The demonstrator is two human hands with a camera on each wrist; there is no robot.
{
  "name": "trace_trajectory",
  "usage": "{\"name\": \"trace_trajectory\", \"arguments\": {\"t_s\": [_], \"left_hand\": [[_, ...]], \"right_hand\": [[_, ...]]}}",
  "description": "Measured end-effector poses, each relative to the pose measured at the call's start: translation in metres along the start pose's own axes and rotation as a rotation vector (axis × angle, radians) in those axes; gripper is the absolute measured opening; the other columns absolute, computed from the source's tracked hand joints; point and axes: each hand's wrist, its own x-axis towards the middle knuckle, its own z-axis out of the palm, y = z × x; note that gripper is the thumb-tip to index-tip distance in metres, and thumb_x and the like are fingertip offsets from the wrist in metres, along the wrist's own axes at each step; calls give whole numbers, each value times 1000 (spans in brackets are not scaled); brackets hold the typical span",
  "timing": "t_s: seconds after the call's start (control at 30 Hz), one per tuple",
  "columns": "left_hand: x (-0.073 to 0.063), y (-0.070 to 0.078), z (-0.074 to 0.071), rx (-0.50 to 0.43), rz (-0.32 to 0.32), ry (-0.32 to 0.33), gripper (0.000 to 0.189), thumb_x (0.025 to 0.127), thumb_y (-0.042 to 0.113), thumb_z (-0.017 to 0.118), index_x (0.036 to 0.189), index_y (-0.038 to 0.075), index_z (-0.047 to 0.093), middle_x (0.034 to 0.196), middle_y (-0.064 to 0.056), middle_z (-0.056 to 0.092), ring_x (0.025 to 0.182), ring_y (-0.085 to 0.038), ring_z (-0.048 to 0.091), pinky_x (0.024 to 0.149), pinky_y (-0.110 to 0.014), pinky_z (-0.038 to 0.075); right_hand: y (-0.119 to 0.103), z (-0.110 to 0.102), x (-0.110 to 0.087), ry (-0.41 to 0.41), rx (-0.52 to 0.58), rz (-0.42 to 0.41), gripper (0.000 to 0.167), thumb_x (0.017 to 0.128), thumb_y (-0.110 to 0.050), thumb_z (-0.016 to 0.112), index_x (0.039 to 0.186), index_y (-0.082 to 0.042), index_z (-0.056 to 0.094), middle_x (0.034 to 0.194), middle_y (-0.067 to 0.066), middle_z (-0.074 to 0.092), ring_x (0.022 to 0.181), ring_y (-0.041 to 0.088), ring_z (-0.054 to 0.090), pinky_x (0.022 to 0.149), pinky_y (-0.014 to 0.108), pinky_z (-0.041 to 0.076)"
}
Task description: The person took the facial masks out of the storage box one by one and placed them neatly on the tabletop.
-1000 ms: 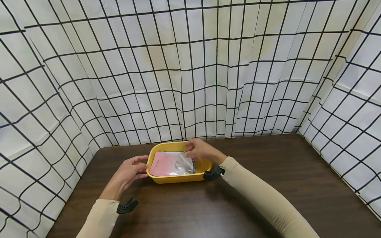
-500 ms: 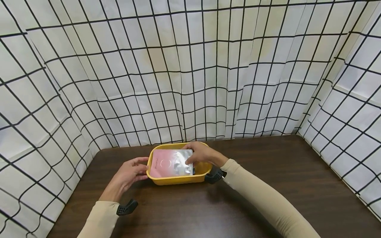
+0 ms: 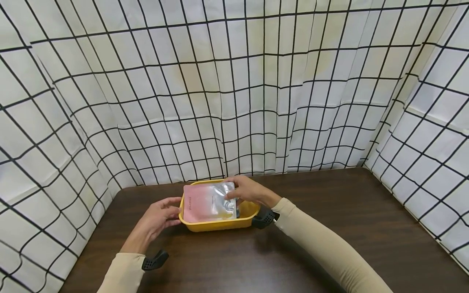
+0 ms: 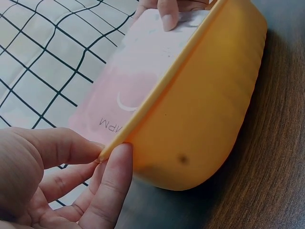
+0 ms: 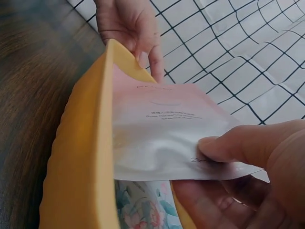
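A yellow plastic basin point(image 3: 216, 226) stands on the dark wooden table. My left hand point(image 3: 157, 215) pinches its left rim between thumb and fingers, as the left wrist view shows up close. With thumb on top and fingers beneath, my right hand point(image 3: 253, 192) holds the right end of a flat pink-and-silver foil sachet point(image 3: 199, 203). The sachet is tilted up in the basin's mouth, its far edge above the rim in the right wrist view. Under it, inside the basin, lies a flower-printed item point(image 5: 147, 205), mostly hidden by the sachet.
The brown wood-grain table point(image 3: 329, 211) spreads out in front and to the right of the basin. A white curtain with a black grid point(image 3: 242, 101) hangs close behind the basin and along both sides.
My right hand came down onto the sachet, took its right end and raised it from lying in the basin. The left hand stays on the rim.
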Motion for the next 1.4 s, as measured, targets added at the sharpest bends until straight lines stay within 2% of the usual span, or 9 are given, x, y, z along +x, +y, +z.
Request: {"name": "trace_trajectory", "arguments": {"t_s": [0.23, 0.47, 0.7, 1.03, 1.27, 1.4], "left_hand": [[1, 0, 0, -9, 8, -3, 53, 99, 12, 64, 148, 3, 47, 126, -20, 61, 90, -22, 67, 80, -32, 62], [1, -1, 1, -13, 9, -3, 52, 99, 9, 63, 148, 2, 47, 125, -21, 61, 90, -23, 66, 80, -33, 62], [-1, -3, 1, -21, 15, 4, 52, 98, 8, 63, 148, 2, 47, 126, -22, 61, 89, -23, 67, 79, -32, 62], [-1, -3, -1, -38, 23, -14, 54, 98, 8, 64, 148, 0, 46, 123, -22, 62, 89, -23, 67, 78, -32, 62], [1, -2, -3, -50, 2, -26, 55, 98, 9, 64, 150, 2, 44, 117, -17, 64, 90, -23, 67, 79, -33, 62], [1, -2, -2, -59, -3, -24, 56, 98, 8, 64, 150, 2, 44, 118, -17, 63, 90, -23, 66, 79, -33, 62]], "right_hand": [[1, -8, -4, 25, 47, -43, 39, 94, -7, 71, 132, -10, 64, 107, 13, 68, 87, 25, 70, 72, 43, 63], [1, -17, -10, 46, 121, -32, 38, 94, -9, 72, 131, -11, 64, 108, 14, 68, 91, 26, 70, 77, 44, 63], [1, -27, -17, 80, 161, -31, 46, 94, -10, 72, 138, -12, 61, 113, 15, 66, 93, 25, 69, 80, 44, 62], [2, -46, -34, 162, 182, -16, 47, 93, -14, 74, 137, -13, 60, 117, 16, 62, 97, 27, 67, 81, 44, 62], [4, -62, -48, 181, 226, -10, 56, 92, -13, 74, 144, -9, 53, 120, 18, 59, 100, 27, 67, 84, 44, 61], [6, -71, -55, 193, 224, -5, 54, 93, -14, 74, 143, -10, 54, 121, 18, 59, 101, 27, 66, 84, 44, 61]]}}
